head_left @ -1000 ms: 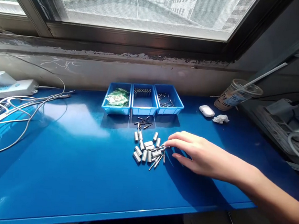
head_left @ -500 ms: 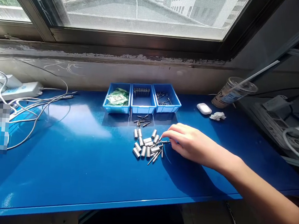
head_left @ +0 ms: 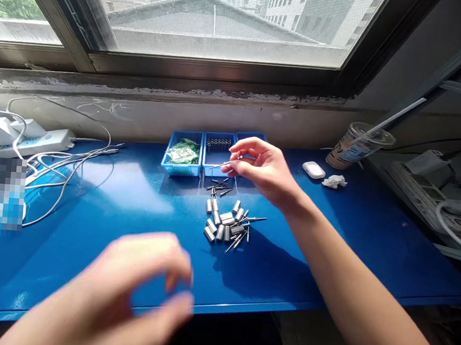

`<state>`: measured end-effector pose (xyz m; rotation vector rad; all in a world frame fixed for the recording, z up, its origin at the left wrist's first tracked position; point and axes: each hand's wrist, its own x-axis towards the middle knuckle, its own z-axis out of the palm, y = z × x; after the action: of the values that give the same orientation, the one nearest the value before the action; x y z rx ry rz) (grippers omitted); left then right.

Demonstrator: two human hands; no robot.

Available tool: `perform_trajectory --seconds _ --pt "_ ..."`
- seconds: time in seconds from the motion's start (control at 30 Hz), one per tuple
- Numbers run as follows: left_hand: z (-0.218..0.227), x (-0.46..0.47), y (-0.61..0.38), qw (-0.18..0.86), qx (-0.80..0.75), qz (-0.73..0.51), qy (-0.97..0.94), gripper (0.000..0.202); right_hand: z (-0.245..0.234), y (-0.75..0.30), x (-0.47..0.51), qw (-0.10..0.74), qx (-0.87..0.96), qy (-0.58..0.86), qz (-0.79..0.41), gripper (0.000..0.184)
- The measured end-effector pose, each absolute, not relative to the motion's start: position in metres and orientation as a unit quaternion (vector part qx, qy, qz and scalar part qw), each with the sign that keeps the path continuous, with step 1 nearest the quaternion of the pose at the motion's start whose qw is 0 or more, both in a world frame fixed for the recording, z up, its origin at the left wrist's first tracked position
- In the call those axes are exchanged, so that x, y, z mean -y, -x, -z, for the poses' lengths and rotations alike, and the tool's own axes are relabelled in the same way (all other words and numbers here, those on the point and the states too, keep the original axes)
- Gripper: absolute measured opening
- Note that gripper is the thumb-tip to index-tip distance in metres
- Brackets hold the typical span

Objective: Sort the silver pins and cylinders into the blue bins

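Note:
My right hand is raised above the blue table, in front of the right blue bin. Its thumb and fingers pinch a thin metal pin that points left. Below it lies a pile of short metal cylinders mixed with several pins. More pins lie just before the bins. My left hand is blurred at the lower left, above the table's front edge. Its fingers are curled with a gap between thumb and fingers, and nothing shows in them.
Three blue bins stand at the back: the left bin with green packets, the middle bin with metal parts. White cables and a power strip lie at the left. An earbud case, crumpled paper and a plastic cup sit at the right.
My right hand has lifted from the pile with a pin and moved up and left toward the bins. My left hand has come into view at the lower left.

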<state>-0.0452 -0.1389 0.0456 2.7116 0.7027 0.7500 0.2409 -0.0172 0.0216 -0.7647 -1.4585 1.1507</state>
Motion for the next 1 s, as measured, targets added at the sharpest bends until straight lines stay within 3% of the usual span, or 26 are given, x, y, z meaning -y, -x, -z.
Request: perform_trajectory --seconds 0.17,0.23,0.47,0.7,0.87,1.0 --pt "-0.047 0.022 0.000 0.033 -0.378 -0.464 -0.800 0.015 -0.003 -0.236 0.022 0.534 0.542 0.300 -0.576 0.024" --pt "-0.035 0.001 -0.007 0.057 -0.371 -0.504 -0.778 0.017 0.000 -0.235 0.028 0.539 0.515 0.301 -0.596 0.024" --pt "0.003 0.015 -0.004 0.088 -0.303 -0.424 -0.849 0.025 0.001 -0.220 0.041 0.534 0.495 0.294 -0.619 0.020" --pt "0.005 0.018 -0.010 0.062 -0.288 -0.410 -0.863 0.029 0.004 -0.222 0.042 0.531 0.503 0.306 -0.609 0.021" --pt "0.004 0.019 -0.009 0.037 -0.295 -0.430 -0.853 0.029 0.004 -0.229 0.040 0.478 0.540 0.326 -0.611 0.027" --pt "0.004 0.019 -0.008 0.018 -0.289 -0.445 -0.847 0.029 0.005 -0.232 0.040 0.463 0.601 0.354 -0.547 0.028"
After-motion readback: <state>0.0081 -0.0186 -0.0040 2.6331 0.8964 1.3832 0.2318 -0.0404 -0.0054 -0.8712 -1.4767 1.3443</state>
